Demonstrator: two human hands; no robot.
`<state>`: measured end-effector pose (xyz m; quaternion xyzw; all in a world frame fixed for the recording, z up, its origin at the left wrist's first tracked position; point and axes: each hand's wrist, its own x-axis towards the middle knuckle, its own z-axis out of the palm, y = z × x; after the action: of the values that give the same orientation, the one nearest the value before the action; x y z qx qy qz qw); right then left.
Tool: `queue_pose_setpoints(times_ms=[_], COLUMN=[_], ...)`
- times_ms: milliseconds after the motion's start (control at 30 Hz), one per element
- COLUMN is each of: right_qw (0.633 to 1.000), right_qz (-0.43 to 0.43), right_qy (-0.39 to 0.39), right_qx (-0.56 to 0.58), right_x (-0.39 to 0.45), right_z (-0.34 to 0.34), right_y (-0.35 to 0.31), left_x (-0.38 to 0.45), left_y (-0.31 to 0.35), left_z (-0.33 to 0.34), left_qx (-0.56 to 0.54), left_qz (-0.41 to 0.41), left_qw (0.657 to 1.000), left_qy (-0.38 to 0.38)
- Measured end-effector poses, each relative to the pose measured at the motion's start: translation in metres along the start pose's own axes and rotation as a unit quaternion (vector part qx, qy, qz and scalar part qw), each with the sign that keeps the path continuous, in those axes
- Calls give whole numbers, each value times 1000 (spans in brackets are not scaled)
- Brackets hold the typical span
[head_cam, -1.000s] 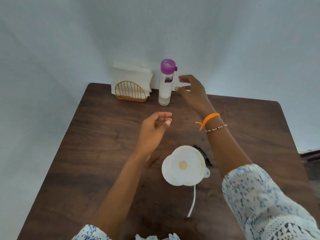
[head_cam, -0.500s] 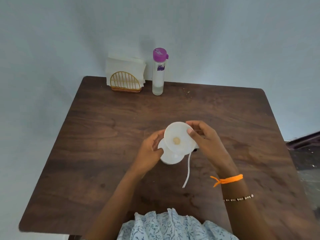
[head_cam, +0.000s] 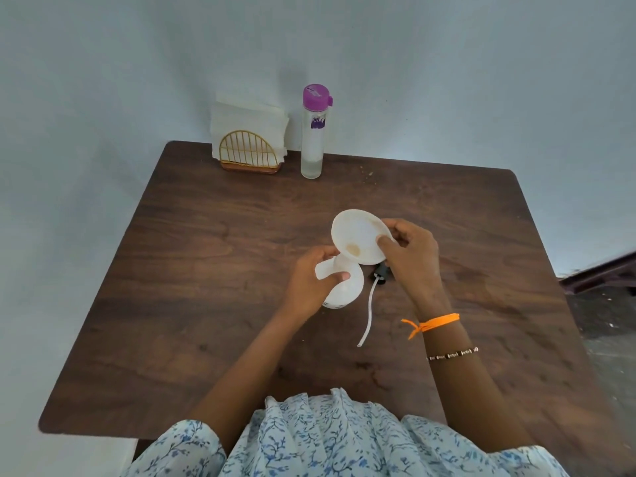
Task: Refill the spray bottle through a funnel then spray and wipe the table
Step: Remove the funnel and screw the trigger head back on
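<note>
Spray bottle (head_cam: 344, 287) stands mid-surface (head_cam: 206, 270), left hand (head_cam: 309, 284) on its left side. Funnel (head_cam: 359, 235) sits tilted above and just right of the bottle, right hand (head_cam: 409, 256) at its right rim. Spray head (head_cam: 380, 271) lies on the surface right of the bottle, its tube (head_cam: 368, 315) trailing near. Far edge: napkin holder (head_cam: 249, 149) left, refill bottle (head_cam: 313, 132) just right of it.
</note>
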<state>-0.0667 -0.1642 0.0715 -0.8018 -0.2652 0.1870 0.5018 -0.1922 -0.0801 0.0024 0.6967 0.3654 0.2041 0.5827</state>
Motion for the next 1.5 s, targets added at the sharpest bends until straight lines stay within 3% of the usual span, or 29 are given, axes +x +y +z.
queue_pose_setpoints(times_ms=[400, 600, 933, 1033, 1133, 1500], right_qw=[991, 997, 983, 994, 991, 999], right_qz=[19, 11, 61, 23, 33, -12], right_qy=[19, 22, -31, -13, -19, -1], right_qx=[128, 68, 169, 111, 132, 51], right_x=[2, 5, 3, 4, 3, 0], right_z=[-8, -7, -8, -9, -8, -5], right_y=[-2, 6, 11, 11, 11, 14], left_x=[1, 1, 3, 4, 4, 2], left_y=[0, 0, -1, -2, -2, 0], left_z=[1, 0, 1, 2, 1, 1], left_qx=[20, 30, 22, 22, 19, 31], left_qz=[14, 12, -8, -8, -4, 4], left_qw=[1000, 999, 1000, 1000, 1000, 999], left_qy=[18, 16, 13, 11, 9, 20])
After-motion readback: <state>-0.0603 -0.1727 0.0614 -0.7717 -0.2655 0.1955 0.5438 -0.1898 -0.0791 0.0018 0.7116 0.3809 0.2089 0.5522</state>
